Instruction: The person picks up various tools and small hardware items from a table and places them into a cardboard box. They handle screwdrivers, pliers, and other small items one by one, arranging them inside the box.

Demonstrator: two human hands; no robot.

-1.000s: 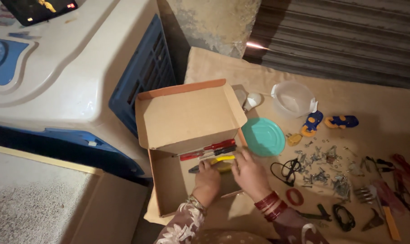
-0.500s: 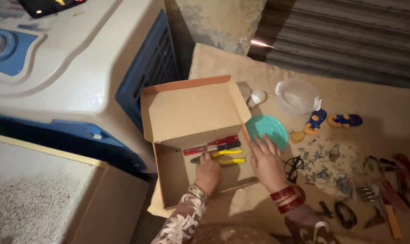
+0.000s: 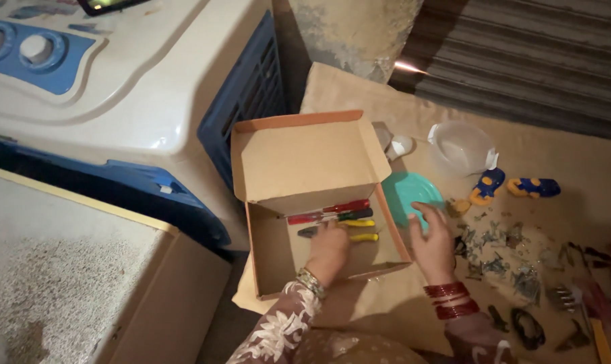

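An open cardboard box [image 3: 271, 259] lies on a tan cloth, its lid [image 3: 305, 158] standing up. Inside lie red-handled screwdrivers [image 3: 332, 210] and yellow-handled pliers [image 3: 359, 230]. My left hand [image 3: 329, 251] rests inside the box, on the pliers' jaw end; its grip is hidden. My right hand [image 3: 432, 243] hovers outside the box's right wall, fingers spread and holding nothing, just below a teal plastic lid [image 3: 406, 192].
A white and blue appliance [image 3: 116, 101] stands left of the box. On the cloth to the right lie a clear plastic tub [image 3: 460, 147], blue and yellow tools [image 3: 487, 185], several loose screws [image 3: 501, 259], dark rings and clips [image 3: 528, 327]. A corrugated shutter [image 3: 534, 54] is behind.
My right hand has come out of the box and moved right, toward the teal lid. My left hand stays on the pliers. The view has shifted, so everything sits further right.
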